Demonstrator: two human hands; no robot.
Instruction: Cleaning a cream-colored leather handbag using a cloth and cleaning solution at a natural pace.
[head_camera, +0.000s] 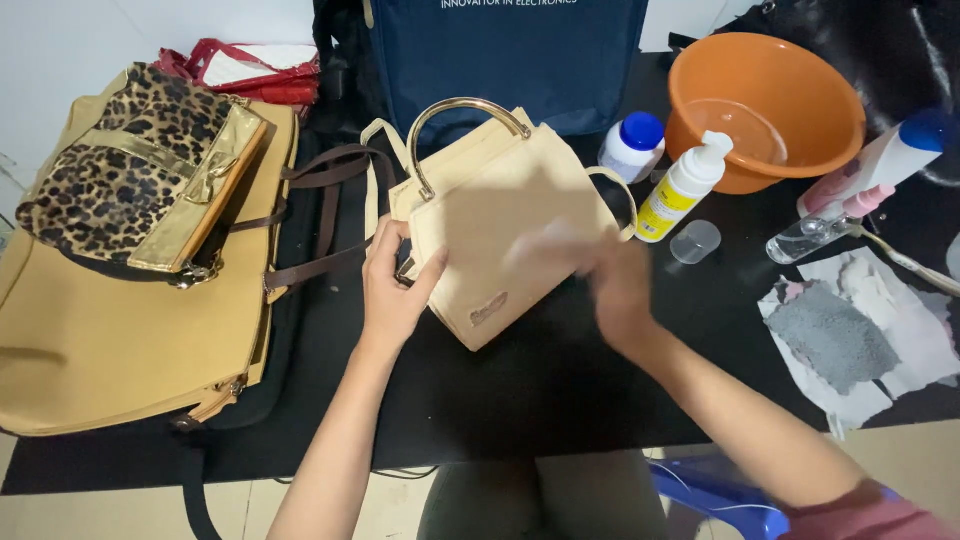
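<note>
A small cream handbag (490, 215) with a round metal handle (462, 110) stands tilted on the black table (540, 380). My left hand (393, 285) grips its left edge. My right hand (610, 280) is blurred with motion and presses a pale cloth or wipe (545, 245) against the bag's front face.
To the left lie a large tan bag (100, 340) and a leopard-print purse (130, 165). Behind stands a navy bag (510, 60). On the right are an orange basin (770, 105), a white jar (632, 145), pump bottles (685, 185), a clear cap (695, 241) and soiled wipes (850, 330).
</note>
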